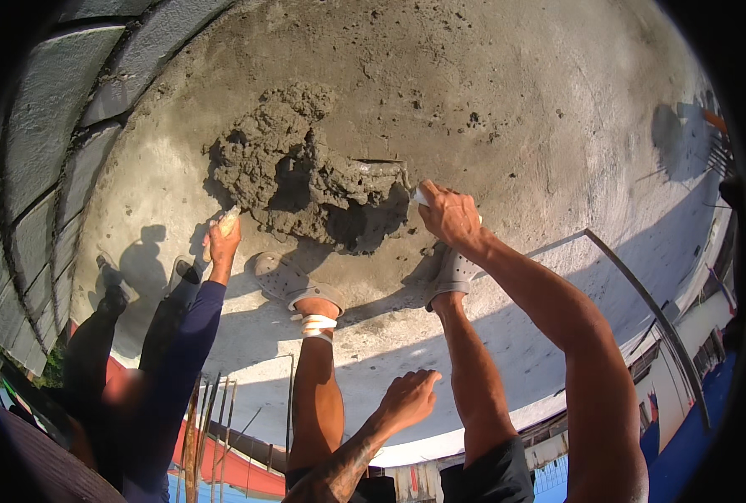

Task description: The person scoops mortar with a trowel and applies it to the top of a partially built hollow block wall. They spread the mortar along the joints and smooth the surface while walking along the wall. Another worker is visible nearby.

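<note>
My right hand point(450, 214) is wrapped round the pale handle of a trowel point(381, 168). The trowel's blade lies against the right side of a heap of wet grey mortar point(281, 159), partly covered by it. Over the ground between my legs, my left hand point(408, 397) is closed with its fingers curled in, and nothing shows in it. At the left, a co-worker's hand point(224, 243) in a dark blue sleeve holds a pale handle point(227, 220) beside the mortar; the rest of that tool is hidden.
My feet in grey clogs point(282, 277) stand just below the heap. A grey block wall point(54, 101) rises at the left. Thin upright rods point(214, 427) stand at the lower left. A curved bar point(641, 293) and a fork-like tool point(719, 151) are at the right.
</note>
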The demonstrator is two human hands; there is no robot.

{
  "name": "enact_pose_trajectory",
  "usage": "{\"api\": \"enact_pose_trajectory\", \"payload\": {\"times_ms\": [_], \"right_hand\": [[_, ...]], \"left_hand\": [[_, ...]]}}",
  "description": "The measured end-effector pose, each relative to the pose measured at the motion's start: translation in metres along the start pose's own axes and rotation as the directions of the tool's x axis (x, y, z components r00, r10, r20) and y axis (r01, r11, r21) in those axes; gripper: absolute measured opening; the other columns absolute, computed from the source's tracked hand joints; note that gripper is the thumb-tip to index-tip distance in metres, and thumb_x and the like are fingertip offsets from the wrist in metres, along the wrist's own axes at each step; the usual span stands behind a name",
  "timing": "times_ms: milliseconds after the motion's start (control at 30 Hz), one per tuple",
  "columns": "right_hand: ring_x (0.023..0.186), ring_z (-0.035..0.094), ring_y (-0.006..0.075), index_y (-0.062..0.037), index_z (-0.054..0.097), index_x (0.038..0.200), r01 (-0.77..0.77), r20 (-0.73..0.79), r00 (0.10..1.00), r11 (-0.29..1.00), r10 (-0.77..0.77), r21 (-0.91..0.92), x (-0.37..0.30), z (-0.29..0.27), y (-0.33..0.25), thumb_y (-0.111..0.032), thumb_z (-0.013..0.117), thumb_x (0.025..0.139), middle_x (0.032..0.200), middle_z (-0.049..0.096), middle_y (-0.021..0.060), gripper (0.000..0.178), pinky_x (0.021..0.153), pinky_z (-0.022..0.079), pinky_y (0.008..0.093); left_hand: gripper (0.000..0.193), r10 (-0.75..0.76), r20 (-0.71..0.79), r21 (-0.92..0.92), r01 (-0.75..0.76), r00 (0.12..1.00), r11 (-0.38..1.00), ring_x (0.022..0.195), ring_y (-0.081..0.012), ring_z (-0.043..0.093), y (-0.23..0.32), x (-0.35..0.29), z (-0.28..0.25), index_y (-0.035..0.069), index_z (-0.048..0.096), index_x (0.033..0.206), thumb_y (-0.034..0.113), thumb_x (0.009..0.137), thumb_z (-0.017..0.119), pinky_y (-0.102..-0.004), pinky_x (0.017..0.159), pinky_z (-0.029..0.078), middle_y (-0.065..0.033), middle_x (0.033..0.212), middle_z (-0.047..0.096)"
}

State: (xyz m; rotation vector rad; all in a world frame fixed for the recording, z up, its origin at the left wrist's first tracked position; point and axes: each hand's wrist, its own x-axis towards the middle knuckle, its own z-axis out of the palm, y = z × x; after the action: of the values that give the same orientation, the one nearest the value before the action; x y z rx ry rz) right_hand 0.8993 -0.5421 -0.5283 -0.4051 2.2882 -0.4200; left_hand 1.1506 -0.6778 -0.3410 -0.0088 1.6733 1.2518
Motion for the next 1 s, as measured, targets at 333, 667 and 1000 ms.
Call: {"api": "enact_pose_trajectory", "payload": {"times_ms": [333, 667, 1000], "right_hand": [[0.084, 0.067, 0.0420, -0.0035, 0.060, 0.102, -0.304, -0.025, 0.953, 0.951, 0.303, -0.059, -0.095, -0.051, 0.079, -0.021, 0.060, 0.083, 0.090, 0.067, 0.0236, 0.026, 0.070, 0.054, 0.0482], [0.107, 0.065, 0.0351, -0.0030, 0.064, 0.114, -0.095, 0.387, 0.913, 0.989, 0.131, -0.110, 0.096, -0.012, -0.025, -0.037, 0.056, 0.085, 0.117, 0.066, 0.0183, 0.046, 0.087, 0.054, 0.0437], [0.115, 0.061, 0.0323, -0.0075, 0.062, 0.121, 0.053, 0.677, 0.735, 0.993, 0.031, -0.103, 0.055, -0.023, -0.108, -0.045, 0.058, 0.084, 0.121, 0.064, 0.0175, 0.053, 0.097, 0.048, 0.0408]], "left_hand": [[0.037, 0.024, -0.010, -0.027, -0.024, 1.000, 0.999, 0.093, -0.0365, 0.064, 0.008, 0.002, -0.019, 0.001, 0.055, 0.117, 0.004, 0.080, 0.058, -0.0454, 0.081, 0.051, -0.0187, 0.103, 0.066], [0.036, 0.057, 0.025, -0.086, -0.054, 0.998, 0.995, 0.094, -0.0358, 0.062, 0.025, 0.000, -0.025, 0.002, 0.054, 0.116, 0.004, 0.081, 0.058, -0.0457, 0.082, 0.049, -0.0183, 0.104, 0.064], [0.032, 0.094, -0.250, -0.233, -0.155, 0.964, 0.960, 0.089, -0.0371, 0.064, 0.004, 0.000, -0.012, 0.001, 0.054, 0.116, 0.003, 0.083, 0.056, -0.0461, 0.077, 0.051, -0.0193, 0.100, 0.065]]}}
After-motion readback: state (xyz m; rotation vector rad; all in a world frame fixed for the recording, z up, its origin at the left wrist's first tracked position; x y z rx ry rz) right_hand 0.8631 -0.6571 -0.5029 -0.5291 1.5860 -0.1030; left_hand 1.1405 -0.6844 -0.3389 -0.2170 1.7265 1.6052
